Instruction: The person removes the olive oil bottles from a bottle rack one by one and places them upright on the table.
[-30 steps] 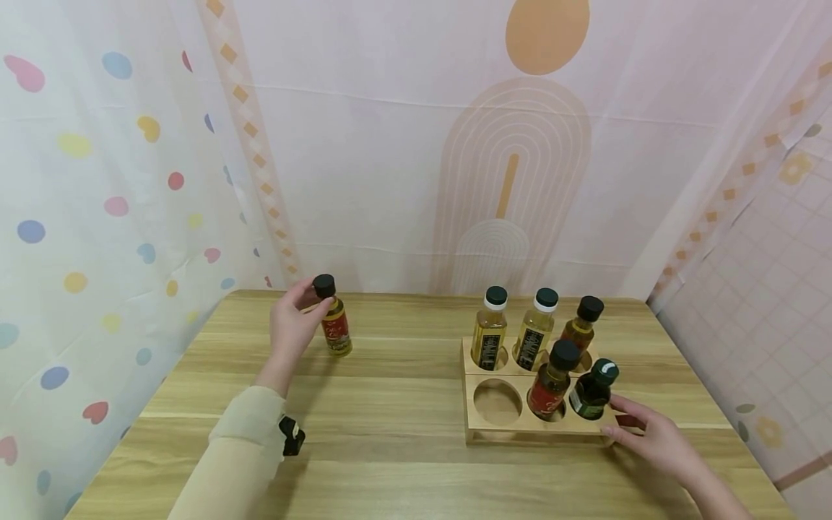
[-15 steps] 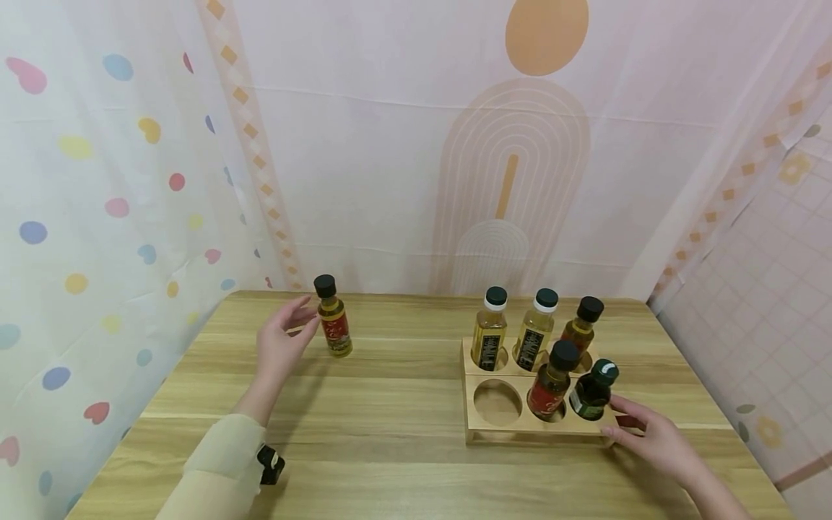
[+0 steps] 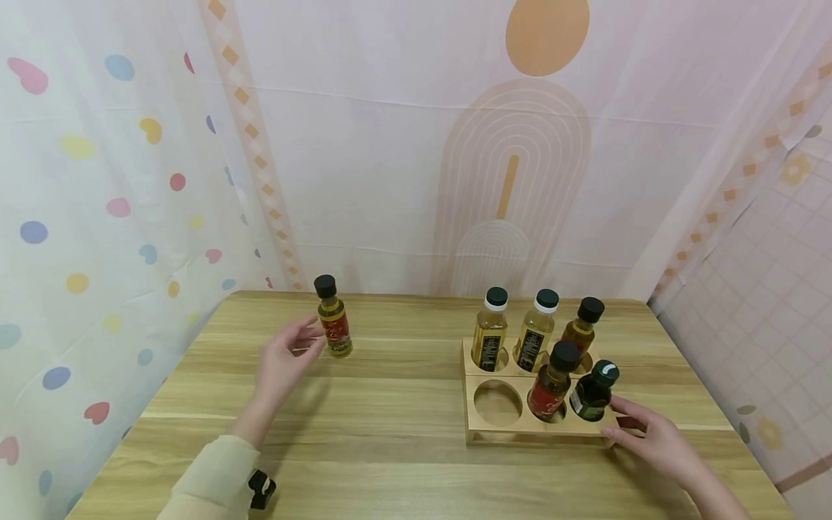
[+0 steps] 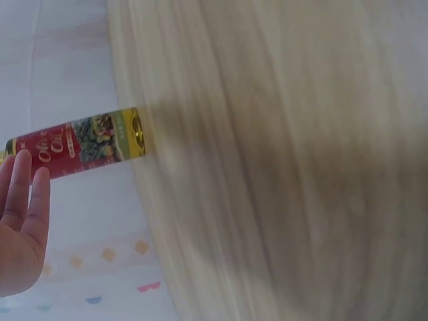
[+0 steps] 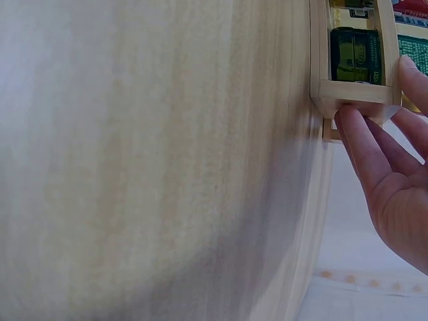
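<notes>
An olive oil bottle (image 3: 336, 328) with a black cap and red label stands upright on the table's far left. My left hand (image 3: 282, 365) is just beside it, fingers loosely extended, holding nothing. In the left wrist view, the fingertips (image 4: 40, 184) overlap the bottle's label (image 4: 70, 144); contact cannot be told. On the right is a two-tier wooden bottle rack (image 3: 520, 426). My right hand (image 3: 659, 444) grips its near right corner, thumb at the front and fingers along the side, as the right wrist view shows at the rack's end (image 5: 358, 93).
Two clear bottles (image 3: 489, 339) and a black-capped bottle (image 3: 581, 328) stand in the back row. In front are a red-labelled bottle (image 3: 549, 390) and a green-capped dark bottle (image 3: 591, 393). Patterned curtains (image 3: 364, 180) border the wooden table (image 3: 390, 390).
My left hand has let go of the bottle's neck and drawn left and down, then come slightly back towards its side. The bottle stays standing. My right hand and the rack have not moved.
</notes>
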Available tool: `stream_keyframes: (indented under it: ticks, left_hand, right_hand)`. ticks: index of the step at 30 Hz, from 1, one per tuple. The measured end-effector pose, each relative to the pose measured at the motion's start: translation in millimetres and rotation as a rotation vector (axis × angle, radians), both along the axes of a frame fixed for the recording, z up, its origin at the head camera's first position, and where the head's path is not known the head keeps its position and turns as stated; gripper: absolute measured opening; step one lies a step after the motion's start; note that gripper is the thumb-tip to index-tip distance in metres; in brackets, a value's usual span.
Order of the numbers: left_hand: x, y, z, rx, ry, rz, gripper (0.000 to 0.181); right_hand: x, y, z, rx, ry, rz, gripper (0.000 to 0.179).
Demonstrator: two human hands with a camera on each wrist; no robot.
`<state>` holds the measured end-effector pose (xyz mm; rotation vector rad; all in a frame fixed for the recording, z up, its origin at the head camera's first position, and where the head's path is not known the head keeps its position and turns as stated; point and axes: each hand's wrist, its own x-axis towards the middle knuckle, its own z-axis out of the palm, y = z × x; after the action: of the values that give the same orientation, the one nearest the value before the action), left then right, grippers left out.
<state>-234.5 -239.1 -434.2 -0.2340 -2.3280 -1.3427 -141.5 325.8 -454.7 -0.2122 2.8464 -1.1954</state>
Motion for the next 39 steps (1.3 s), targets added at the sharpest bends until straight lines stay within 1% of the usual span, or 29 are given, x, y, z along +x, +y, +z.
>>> stream_keyframes:
  ticks: [5,7,12,18,21,25,33,36,39]
  left_hand:
    - [3.4,8.3,-6.5,-0.006,-0.007,-0.040,0.039]
    - [5.2,12.8,-8.7,-0.007,-0.021,-0.060,0.039]
    - [7.7,25.5,-13.3,-0.023,-0.032,-0.095,0.039]
    - [9.6,42.5,-20.3,-0.044,-0.013,-0.150,0.038]
    - [12.1,51.7,-22.7,-0.031,-0.027,-0.176,0.038]
    - [15.8,63.2,-24.7,-0.008,-0.071,-0.208,0.040]
    - [24.8,89.8,-26.8,0.014,-0.136,-0.297,0.043]
    - [26.6,100.8,-25.8,0.019,-0.137,-0.328,0.044]
    - [27.2,111.6,-25.0,0.017,-0.133,-0.346,0.045]
  right_hand:
    - [0.2,0,0.9,0.008,-0.006,-0.005,0.061]
    - [0.2,0,1.3,0.012,-0.015,-0.009,0.062]
    - [-0.1,0,1.2,0.020,-0.023,-0.014,0.062]
    - [-0.1,0,-0.2,0.019,-0.009,-0.019,0.062]
    - [0.1,0,-1.1,0.020,0.007,-0.018,0.061]
    - [0.1,0,-1.9,0.022,0.022,-0.019,0.061]
    - [-0.7,1,-2.8,0.012,0.006,-0.023,0.061]
    - [-0.7,0,-3.1,0.009,0.016,-0.021,0.061]
    - [-0.3,0,-3.1,0.001,0.022,-0.017,0.060]
